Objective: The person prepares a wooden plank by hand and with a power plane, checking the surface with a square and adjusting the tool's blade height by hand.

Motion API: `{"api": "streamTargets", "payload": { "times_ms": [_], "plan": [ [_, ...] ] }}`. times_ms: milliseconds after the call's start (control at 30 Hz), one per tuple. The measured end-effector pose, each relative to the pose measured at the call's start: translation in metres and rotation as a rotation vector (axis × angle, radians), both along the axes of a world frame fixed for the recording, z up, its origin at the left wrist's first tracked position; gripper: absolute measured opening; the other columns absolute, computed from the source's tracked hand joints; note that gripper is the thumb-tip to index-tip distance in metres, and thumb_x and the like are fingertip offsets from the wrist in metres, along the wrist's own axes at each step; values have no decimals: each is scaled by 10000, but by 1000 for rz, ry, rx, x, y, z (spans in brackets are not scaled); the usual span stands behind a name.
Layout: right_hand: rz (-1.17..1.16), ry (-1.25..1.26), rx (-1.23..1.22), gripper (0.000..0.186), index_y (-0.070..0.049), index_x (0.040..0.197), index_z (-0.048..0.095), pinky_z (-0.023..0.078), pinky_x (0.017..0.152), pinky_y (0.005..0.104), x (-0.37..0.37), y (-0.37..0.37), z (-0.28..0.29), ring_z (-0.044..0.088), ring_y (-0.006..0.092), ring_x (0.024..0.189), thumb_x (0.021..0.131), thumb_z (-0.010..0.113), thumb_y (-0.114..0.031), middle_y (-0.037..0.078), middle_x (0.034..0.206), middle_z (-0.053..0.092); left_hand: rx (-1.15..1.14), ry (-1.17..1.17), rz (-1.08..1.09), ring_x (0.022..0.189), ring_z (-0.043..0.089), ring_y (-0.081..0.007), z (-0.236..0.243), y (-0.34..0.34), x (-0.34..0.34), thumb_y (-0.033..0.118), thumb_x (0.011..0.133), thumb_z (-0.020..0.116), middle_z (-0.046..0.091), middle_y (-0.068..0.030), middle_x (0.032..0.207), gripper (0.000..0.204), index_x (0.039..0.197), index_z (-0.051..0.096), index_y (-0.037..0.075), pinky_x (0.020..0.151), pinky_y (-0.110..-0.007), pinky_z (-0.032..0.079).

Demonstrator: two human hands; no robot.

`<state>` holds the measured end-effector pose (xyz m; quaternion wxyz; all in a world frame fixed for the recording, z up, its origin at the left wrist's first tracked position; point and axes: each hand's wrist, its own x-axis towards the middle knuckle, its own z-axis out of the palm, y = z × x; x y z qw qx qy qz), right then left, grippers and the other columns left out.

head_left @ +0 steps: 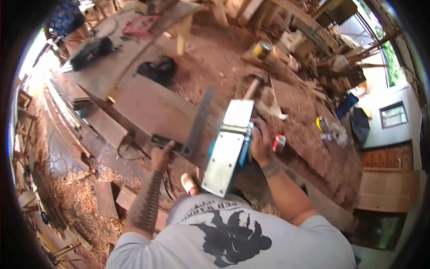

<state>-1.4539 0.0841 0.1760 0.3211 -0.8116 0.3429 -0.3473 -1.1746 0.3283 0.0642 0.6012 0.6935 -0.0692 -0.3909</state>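
Observation:
My left hand [162, 157] is closed on the short dark arm of an L-shaped try square, and its long flat grey blade [199, 121] slants up and away over the workbench. To the right, an electric hand planer [224, 159] with a blue body is turned so that its two bright metal sole plates face up. A dark slot with the cutter crosses between the plates. My right hand [262, 141] grips the planer along its right side; some of those fingers are hidden behind the body. Blade and planer are apart.
A brown board [150, 105] lies beyond my left hand. Farther left, a long table [139, 49] carries a red case [141, 24] and a black tool. A black bag [157, 69], a hammer [254, 87], a red can [279, 142] and scattered shavings [85, 197] surround me. Another person stands far left.

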Motion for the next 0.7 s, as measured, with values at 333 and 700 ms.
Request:
{"api": "streamTargets", "payload": {
  "times_ms": [333,700],
  "plan": [
    [-82,-100,289,282,21,1222,616,454,1072,363,-10,8,8,601,264,1147,978,534,-96,149,1231,645,-532,398,79,1122,747,-310,29,13,-34,56,971,633,734,-172,1290,368,1301,661,-103,925,-411,628],
    [-18,-26,61,300,40,1209,619,460,1039,356,-14,6,-6,585,272,1115,953,557,-102,147,1222,609,-821,824,92,1341,620,-354,42,10,-78,-77,920,595,657,-154,1333,465,1354,537,81,1139,-548,522]
  ]
}}
